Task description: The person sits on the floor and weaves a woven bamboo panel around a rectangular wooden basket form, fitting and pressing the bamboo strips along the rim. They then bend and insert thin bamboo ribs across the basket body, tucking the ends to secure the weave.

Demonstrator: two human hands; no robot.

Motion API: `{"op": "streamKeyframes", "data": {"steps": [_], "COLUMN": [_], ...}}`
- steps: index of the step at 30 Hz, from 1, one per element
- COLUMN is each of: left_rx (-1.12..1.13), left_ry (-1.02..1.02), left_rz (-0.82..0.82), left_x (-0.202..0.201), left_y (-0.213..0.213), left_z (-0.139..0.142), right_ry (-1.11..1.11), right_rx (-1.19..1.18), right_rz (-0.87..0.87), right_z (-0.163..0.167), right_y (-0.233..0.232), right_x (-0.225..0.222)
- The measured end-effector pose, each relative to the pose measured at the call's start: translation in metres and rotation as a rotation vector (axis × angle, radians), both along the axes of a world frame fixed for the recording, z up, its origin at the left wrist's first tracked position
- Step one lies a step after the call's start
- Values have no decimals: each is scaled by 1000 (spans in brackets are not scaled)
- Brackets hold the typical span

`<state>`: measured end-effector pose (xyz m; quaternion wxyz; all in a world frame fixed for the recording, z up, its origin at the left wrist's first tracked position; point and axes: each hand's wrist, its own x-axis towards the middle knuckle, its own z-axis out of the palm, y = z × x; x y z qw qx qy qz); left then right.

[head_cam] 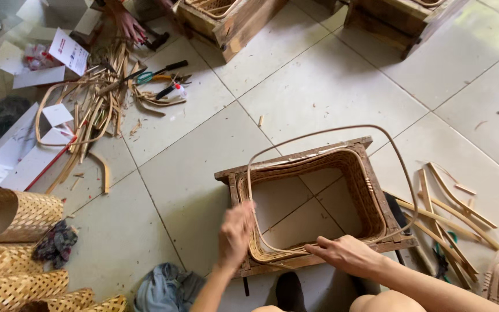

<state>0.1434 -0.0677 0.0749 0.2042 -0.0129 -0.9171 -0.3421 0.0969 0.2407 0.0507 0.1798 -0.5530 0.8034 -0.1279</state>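
A rectangular wooden frame (295, 159) lies on the tiled floor with a woven rattan band (360, 190) lining its inside. A long thin cane strip (347, 128) loops up over the frame's far side. My left hand (235, 230) pinches that strip at the frame's near left corner. My right hand (342, 252) presses flat on the frame's near edge, fingers on the weave and the strip.
Cut cane offcuts (446, 216) lie right of the frame. A heap of cane strips (93, 101), pliers and cutters (160, 75) sits at the far left, beside another person's hand (127, 23). Rolled woven mats (12, 231) lie near left. Wooden frames (232, 20) stand at the back.
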Motion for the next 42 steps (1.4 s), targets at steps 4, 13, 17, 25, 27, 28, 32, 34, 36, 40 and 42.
{"op": "streamKeyframes", "data": {"steps": [4, 13, 17, 25, 27, 28, 32, 34, 36, 40, 42], "left_rx": [-283, -211, -272, -410, -439, -442, -443, -433, -425, -412, -426], "left_ry": [69, -53, -87, -83, -81, -68, -34, -42, -52, -102, -108], "left_rz": [-286, -254, -254, -295, -288, -286, -279, -275, -270, -295, -294], "left_x": [53, 81, 83, 86, 88, 89, 91, 92, 92, 95, 97], "left_y": [4, 1, -2, 3, 3, 3, 1, 1, 1, 1, 2], "left_z": [-42, -69, -69, -84, -90, -93, -101, -102, -102, -100, -100], "right_ry": [-27, -53, -26, -745, -808, -810, -806, -809, -658, -140, -327], "right_rx": [-3, 5, -211, 6, 100, 112, 55, 166, 164, -162, -486], "right_rz": [-11, 96, 182, 32, 8, 23, 125, 43, 32, -70, -547], "right_z": [-19, -25, -34, -43, -41, -40, -41, -39, -33, -10, 5], "right_y": [-17, -35, -43, -51, -52, -52, -54, -55, -52, -21, 21], "right_x": [5, 6, -21, -52, -54, -56, -57, -50, -43, -65, -104]}}
